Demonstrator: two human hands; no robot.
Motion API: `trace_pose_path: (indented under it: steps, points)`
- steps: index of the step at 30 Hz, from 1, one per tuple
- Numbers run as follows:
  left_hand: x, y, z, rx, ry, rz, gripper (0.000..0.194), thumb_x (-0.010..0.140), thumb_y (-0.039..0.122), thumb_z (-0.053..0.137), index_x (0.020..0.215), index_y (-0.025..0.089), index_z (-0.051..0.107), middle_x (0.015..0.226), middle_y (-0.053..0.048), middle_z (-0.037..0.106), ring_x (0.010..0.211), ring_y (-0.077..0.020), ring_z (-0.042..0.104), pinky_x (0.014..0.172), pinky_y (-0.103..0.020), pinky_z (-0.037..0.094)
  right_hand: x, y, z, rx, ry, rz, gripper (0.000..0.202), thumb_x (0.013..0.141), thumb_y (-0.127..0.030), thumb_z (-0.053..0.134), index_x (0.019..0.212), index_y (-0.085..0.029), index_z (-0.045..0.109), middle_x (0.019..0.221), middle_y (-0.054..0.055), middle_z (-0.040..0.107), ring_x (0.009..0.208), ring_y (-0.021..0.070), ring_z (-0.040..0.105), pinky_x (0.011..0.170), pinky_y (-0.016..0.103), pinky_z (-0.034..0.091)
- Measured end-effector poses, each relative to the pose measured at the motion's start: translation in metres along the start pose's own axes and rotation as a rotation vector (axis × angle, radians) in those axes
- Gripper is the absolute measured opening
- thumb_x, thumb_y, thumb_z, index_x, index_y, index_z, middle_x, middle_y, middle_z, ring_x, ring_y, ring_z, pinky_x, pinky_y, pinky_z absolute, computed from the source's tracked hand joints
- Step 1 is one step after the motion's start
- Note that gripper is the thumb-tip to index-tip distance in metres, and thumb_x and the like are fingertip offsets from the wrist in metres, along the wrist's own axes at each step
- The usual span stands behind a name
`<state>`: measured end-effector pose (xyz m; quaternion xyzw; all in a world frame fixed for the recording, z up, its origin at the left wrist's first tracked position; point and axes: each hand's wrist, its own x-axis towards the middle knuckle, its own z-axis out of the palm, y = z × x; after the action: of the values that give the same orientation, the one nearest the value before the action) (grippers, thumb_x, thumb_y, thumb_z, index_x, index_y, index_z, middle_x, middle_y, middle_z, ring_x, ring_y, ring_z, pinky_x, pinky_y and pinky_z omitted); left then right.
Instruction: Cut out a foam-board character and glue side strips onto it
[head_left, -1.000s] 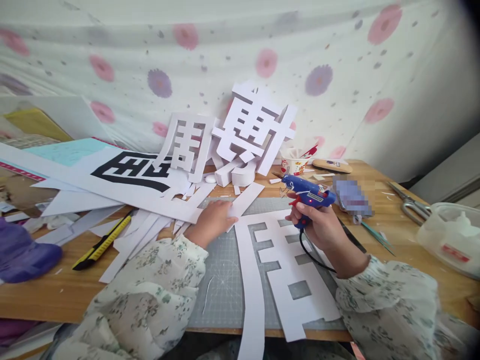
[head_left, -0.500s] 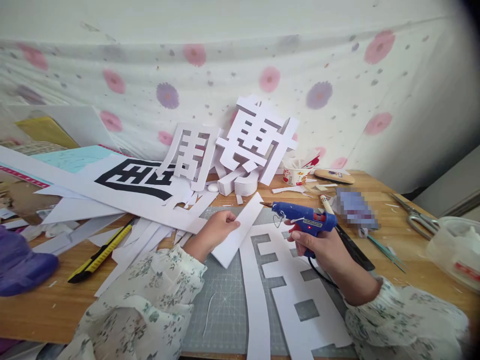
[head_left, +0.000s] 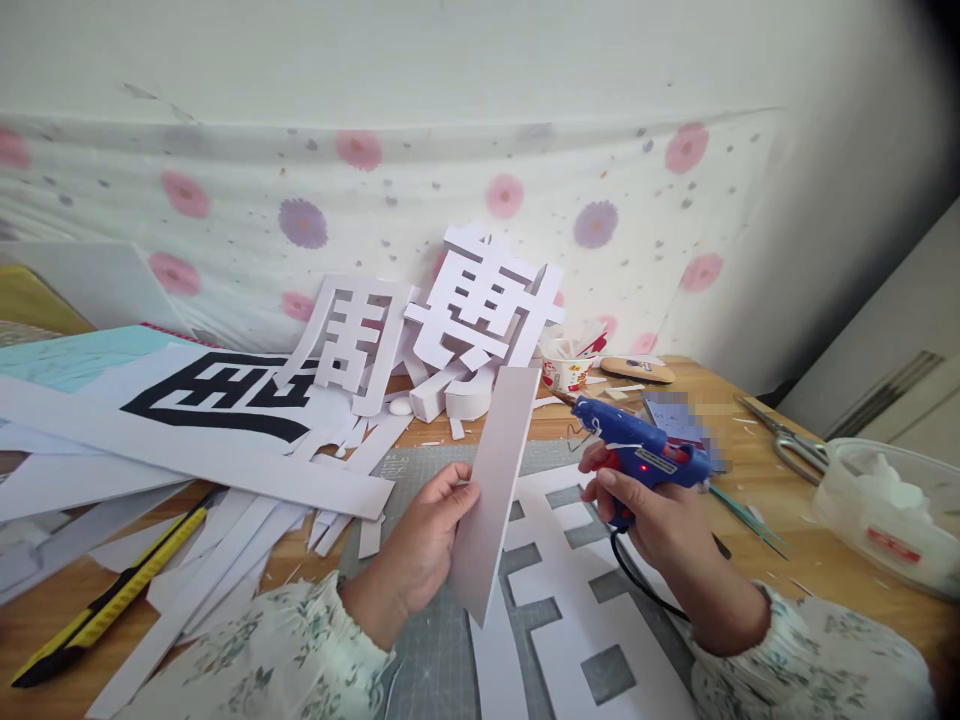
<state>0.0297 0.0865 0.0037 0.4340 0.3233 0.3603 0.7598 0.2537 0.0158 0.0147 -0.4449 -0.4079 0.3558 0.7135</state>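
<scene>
My left hand (head_left: 431, 535) is closed on a flat white foam board strip (head_left: 496, 480), tilted up above the cutting mat (head_left: 420, 640). In my right hand (head_left: 652, 520) is a blue hot glue gun (head_left: 637, 440), its small red light lit and its nozzle pointing up and left, apart from the strip. Under both hands a large white cut-out character (head_left: 555, 610) with square openings lies on the mat. The strip hides part of its left side.
White cut-out characters (head_left: 487, 300) lean against the flowered wall sheet. Paper scraps, a printed black character (head_left: 225, 395) and a yellow utility knife (head_left: 112, 590) lie left. A paper cup (head_left: 566, 365), scissors (head_left: 787, 445) and a plastic tub (head_left: 892, 520) stand or lie right.
My left hand has lifted the strip off the mat and turned it more upright. The glue gun has shifted slightly right and down in the view. The camera has turned too.
</scene>
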Motion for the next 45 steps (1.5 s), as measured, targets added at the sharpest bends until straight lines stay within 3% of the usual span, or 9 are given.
trace_pose_path:
  steps: [9,22,32,37,45]
  points:
    - [-0.003,0.001,0.002,0.019,0.007,-0.028,0.041,0.070,0.047,0.085,0.097,0.020,0.071,0.088,-0.002,0.074,0.080,-0.0172,0.065,0.077,-0.027,0.049,0.001,0.000,0.001,-0.086,0.088,-0.059,0.026,0.068,-0.041,0.085,0.073,-0.020,0.069,0.064,0.000,0.065,0.046,0.0131,0.059,0.040,0.026,0.047]
    - [-0.002,-0.001,0.001,0.040,-0.033,-0.038,0.036,0.070,0.047,0.086,0.091,0.020,0.074,0.082,-0.001,0.073,0.078,-0.0156,0.064,0.074,-0.024,0.050,-0.002,-0.005,0.001,-0.184,0.108,-0.078,0.025,0.069,-0.043,0.081,0.070,-0.022,0.067,0.056,0.001,0.065,0.042,0.0146,0.058,0.041,0.029,0.050]
    - [-0.003,0.001,0.002,0.043,-0.053,-0.036,0.036,0.070,0.046,0.086,0.092,0.020,0.075,0.084,-0.002,0.074,0.076,-0.0146,0.064,0.072,-0.024,0.050,-0.005,-0.011,0.005,-0.204,0.140,-0.062,0.028,0.065,-0.042,0.082,0.069,-0.021,0.065,0.053,0.001,0.064,0.043,0.0161,0.060,0.040,0.029,0.051]
    - [-0.003,0.001,0.002,0.041,-0.065,-0.030,0.034,0.071,0.046,0.085,0.091,0.020,0.075,0.081,-0.002,0.073,0.073,-0.0135,0.062,0.070,-0.024,0.050,-0.005,-0.010,0.006,-0.148,0.152,-0.051,0.029,0.062,-0.041,0.084,0.069,-0.019,0.065,0.057,0.001,0.066,0.040,0.0127,0.057,0.038,0.026,0.049]
    - [-0.004,0.001,0.003,0.035,-0.047,-0.033,0.035,0.070,0.046,0.086,0.090,0.019,0.075,0.079,-0.002,0.072,0.072,-0.0140,0.063,0.070,-0.024,0.050,-0.004,-0.006,0.002,-0.162,0.131,-0.033,0.032,0.065,-0.046,0.083,0.072,-0.020,0.065,0.055,0.000,0.065,0.044,0.0153,0.061,0.042,0.028,0.051]
